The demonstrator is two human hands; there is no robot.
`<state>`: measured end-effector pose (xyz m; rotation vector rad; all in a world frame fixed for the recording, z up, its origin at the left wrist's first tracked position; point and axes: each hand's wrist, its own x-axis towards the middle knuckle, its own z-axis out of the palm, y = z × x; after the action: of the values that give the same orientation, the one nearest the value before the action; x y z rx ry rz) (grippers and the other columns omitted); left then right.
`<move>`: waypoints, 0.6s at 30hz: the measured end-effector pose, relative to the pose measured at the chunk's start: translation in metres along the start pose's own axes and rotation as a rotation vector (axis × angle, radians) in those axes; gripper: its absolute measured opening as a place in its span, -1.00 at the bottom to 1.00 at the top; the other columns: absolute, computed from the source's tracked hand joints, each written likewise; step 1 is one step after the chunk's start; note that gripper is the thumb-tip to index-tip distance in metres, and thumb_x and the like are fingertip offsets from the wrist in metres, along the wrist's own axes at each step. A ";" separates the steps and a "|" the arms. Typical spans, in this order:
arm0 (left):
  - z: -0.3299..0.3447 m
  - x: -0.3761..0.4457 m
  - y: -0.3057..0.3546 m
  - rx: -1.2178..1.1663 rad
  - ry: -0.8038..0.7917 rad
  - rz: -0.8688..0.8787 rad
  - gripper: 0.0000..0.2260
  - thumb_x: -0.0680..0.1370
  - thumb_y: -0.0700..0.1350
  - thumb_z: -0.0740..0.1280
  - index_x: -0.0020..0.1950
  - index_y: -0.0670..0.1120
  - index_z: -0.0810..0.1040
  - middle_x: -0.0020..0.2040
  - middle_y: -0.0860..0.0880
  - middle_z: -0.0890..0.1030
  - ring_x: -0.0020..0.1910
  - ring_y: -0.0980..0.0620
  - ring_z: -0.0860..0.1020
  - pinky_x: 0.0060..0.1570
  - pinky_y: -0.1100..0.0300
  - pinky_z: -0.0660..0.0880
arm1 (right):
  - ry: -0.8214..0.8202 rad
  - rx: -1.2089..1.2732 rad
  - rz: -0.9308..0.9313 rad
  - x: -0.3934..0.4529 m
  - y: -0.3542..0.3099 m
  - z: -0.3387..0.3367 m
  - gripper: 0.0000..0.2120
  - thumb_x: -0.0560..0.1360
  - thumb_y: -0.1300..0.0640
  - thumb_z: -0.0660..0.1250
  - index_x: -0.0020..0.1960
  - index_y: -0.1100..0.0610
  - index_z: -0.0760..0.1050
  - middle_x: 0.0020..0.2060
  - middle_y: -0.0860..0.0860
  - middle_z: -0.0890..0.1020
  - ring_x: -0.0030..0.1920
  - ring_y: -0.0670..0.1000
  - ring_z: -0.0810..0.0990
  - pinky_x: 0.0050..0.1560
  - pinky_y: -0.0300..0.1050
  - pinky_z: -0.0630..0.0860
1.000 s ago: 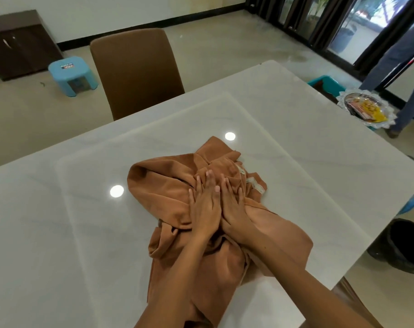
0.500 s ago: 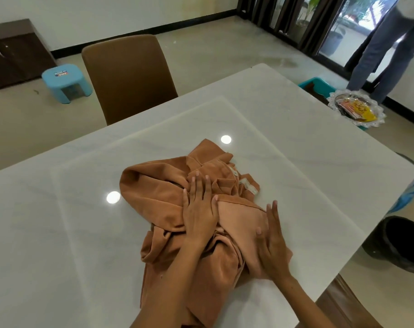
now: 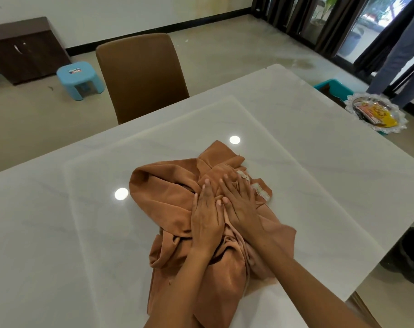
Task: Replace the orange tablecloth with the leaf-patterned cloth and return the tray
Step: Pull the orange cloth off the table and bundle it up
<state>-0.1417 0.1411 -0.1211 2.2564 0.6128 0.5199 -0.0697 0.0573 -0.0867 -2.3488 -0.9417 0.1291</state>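
Since half a second ago, right hand (image 3: 242, 204) returned beside left hand (image 3: 207, 223), both pressing flat on the bunched orange tablecloth (image 3: 168, 204). Removal seemed underway; next, lifting it off the counter (image 3: 307, 150).

We see a white marble-look bench (image 3: 307, 129) with a raised square slab centered on its top, two ceiling-light glints on the gloss. Directly on it lies one thing: a bunched orange tablecloth (image 3: 168, 197), heaped near the front middle, its lower end trailing over the near edge. A pale label (image 3: 260, 193) shows on the heap's right side. The rest of the bench top we see is bare stone.
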 end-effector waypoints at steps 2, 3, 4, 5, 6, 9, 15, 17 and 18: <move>-0.004 0.003 -0.002 0.057 -0.080 0.043 -0.46 0.63 0.14 -0.15 0.54 -0.09 0.05 0.53 -0.04 0.16 0.50 0.11 0.12 0.48 0.06 0.04 | -0.127 -0.112 -0.027 0.002 0.025 0.016 -0.45 0.59 -0.11 -0.21 0.50 0.07 0.15 0.50 0.00 0.15 0.52 0.06 -0.02 0.42 0.32 0.00; -0.009 0.005 -0.003 0.131 -0.157 0.068 -0.37 0.59 0.23 -0.26 0.55 -0.10 0.03 0.54 -0.05 0.11 0.51 0.10 0.05 0.48 0.03 0.03 | -0.177 -0.123 -0.053 0.002 0.032 0.019 -0.48 0.58 -0.08 -0.17 0.50 0.02 0.10 0.50 -0.07 0.11 0.52 -0.01 -0.09 0.45 0.26 -0.07; -0.015 0.009 -0.006 0.201 -0.252 0.108 -0.26 0.52 0.32 -0.36 0.55 -0.11 -0.04 0.56 -0.05 0.01 0.52 0.10 -0.05 0.49 0.01 -0.03 | -0.156 -0.115 -0.056 0.002 0.036 0.023 -0.49 0.58 -0.07 -0.15 0.50 0.01 0.07 0.49 -0.09 0.10 0.51 -0.06 -0.13 0.46 0.19 -0.10; -0.022 0.013 -0.008 0.258 -0.357 0.140 -0.15 0.43 0.41 -0.38 0.55 -0.11 -0.13 0.56 -0.04 -0.12 0.52 0.09 -0.16 0.49 0.01 -0.11 | -0.164 -0.126 -0.073 0.005 0.042 0.026 -0.50 0.58 -0.06 -0.14 0.50 0.01 0.05 0.49 -0.09 0.11 0.51 -0.09 -0.16 0.46 0.14 -0.12; -0.029 0.016 -0.010 0.297 -0.463 0.173 -0.06 0.36 0.50 -0.31 0.54 -0.12 -0.23 0.54 -0.05 -0.23 0.50 0.09 -0.27 0.49 0.01 -0.19 | -0.156 -0.130 -0.082 0.008 0.038 0.022 -0.50 0.58 -0.06 -0.15 0.50 0.00 0.04 0.49 -0.08 0.12 0.50 -0.11 -0.18 0.46 0.10 -0.14; -0.045 0.021 -0.013 0.365 -0.685 0.252 0.23 0.20 0.57 0.15 0.48 -0.15 -0.41 0.47 -0.08 -0.45 0.42 0.03 -0.48 0.42 -0.02 -0.40 | -0.179 -0.075 -0.080 0.007 0.041 0.022 -0.46 0.56 -0.21 -0.27 0.49 -0.08 0.01 0.48 -0.16 0.03 0.49 -0.13 -0.22 0.47 0.15 -0.18; -0.052 0.028 -0.013 0.477 -0.709 0.301 0.37 0.12 0.43 0.45 0.49 -0.18 -0.39 0.50 -0.13 -0.39 0.45 -0.05 -0.43 0.45 -0.04 -0.33 | -0.482 0.002 -0.316 0.017 0.045 -0.020 -0.12 0.37 -0.52 -0.01 0.52 -0.13 -0.22 0.52 -0.05 -0.24 0.50 0.04 -0.32 0.45 0.29 -0.19; -0.052 0.028 -0.011 0.485 -0.698 0.288 0.34 0.15 0.41 0.45 0.50 -0.19 -0.35 0.51 -0.14 -0.34 0.47 -0.04 -0.38 0.46 -0.03 -0.30 | -0.610 -0.127 -0.397 0.024 0.042 -0.034 0.13 0.22 -0.56 0.17 0.51 -0.06 -0.31 0.49 -0.01 -0.36 0.47 0.08 -0.40 0.44 0.27 -0.25; -0.053 0.027 -0.009 0.484 -0.696 0.282 0.32 0.17 0.40 0.45 0.50 -0.20 -0.34 0.52 -0.15 -0.33 0.48 -0.04 -0.37 0.46 -0.02 -0.30 | -0.678 -0.201 -0.422 0.028 0.039 -0.038 0.23 0.15 -0.56 0.23 0.51 -0.03 -0.35 0.47 0.00 -0.41 0.46 0.08 -0.43 0.43 0.25 -0.28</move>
<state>-0.1507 0.1908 -0.0888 2.7669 0.0566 -0.3367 -0.0147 0.0347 -0.0738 -2.2452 -1.8233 0.7176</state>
